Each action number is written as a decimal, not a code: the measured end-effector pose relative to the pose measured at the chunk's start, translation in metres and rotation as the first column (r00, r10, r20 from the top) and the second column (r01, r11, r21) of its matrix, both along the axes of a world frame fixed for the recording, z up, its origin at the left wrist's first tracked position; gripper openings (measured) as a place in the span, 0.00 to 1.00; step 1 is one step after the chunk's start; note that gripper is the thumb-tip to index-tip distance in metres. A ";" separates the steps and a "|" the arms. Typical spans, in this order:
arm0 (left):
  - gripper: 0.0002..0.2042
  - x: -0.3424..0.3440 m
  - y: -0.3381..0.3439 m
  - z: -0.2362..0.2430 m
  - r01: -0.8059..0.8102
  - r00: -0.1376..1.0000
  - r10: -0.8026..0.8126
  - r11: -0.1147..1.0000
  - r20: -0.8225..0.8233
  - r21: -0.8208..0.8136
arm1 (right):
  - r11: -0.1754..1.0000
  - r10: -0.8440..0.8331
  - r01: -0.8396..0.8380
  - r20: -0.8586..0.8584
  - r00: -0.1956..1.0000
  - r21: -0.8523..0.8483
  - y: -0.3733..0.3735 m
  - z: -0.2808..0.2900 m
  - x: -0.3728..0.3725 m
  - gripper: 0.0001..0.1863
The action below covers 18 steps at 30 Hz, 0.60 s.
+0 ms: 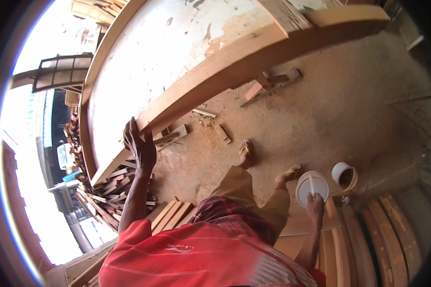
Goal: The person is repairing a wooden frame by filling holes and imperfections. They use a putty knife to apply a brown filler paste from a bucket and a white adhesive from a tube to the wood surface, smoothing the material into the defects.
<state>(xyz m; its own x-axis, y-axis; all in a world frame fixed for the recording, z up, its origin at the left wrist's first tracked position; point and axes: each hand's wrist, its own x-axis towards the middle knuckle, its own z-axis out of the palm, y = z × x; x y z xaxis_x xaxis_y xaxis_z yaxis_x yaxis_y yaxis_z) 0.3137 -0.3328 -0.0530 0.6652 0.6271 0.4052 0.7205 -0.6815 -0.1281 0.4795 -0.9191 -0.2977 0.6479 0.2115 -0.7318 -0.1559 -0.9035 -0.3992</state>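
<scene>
My left hand (141, 148) grips the near edge of a large wooden frame (210, 64), with its fingers over the top and its thumb apparently against the side. A pale, stained panel (143, 62) fills the frame. Low on the right, my right hand (315, 205) is closed on a white round lid (302, 189). Across the lid runs a narrow pale strip, and I cannot tell whether it is a handle or a separate stick. Just right of the lid, a white bucket (341, 168) with a dark inside sits tilted toward me.
Wood scraps (115, 186) are heaped below the frame's left corner. Small offcuts (222, 134) and a wooden piece (268, 86) lie on the dusty floor (340, 105). Curved planks (388, 234) line the lower right. A short board (285, 19) rests across the frame.
</scene>
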 end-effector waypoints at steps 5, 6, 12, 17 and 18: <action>0.39 0.025 -0.009 0.022 0.076 0.990 -0.059 0.988 0.125 -0.137 | 0.967 -0.066 0.003 0.240 0.968 0.255 0.110 0.256 0.015 0.24; 0.41 0.026 -0.009 0.020 0.109 0.985 -0.080 0.976 0.156 -0.189 | 0.963 -0.067 -0.024 0.322 0.944 0.269 0.119 0.291 0.018 0.23; 0.43 0.006 -0.007 0.011 0.235 0.947 -0.151 0.928 0.285 -0.290 | 0.765 -0.237 -0.272 0.647 0.725 0.584 0.228 0.505 0.025 0.20; 0.45 0.002 0.000 0.016 0.311 0.920 -0.182 0.878 0.348 -0.364 | 0.475 -0.404 -0.454 0.645 0.648 0.754 0.346 0.609 0.066 0.15; 0.45 0.001 0.001 0.015 0.307 0.921 -0.176 0.877 0.346 -0.370 | 0.441 -0.403 -0.476 0.642 0.652 0.761 0.381 0.617 0.075 0.15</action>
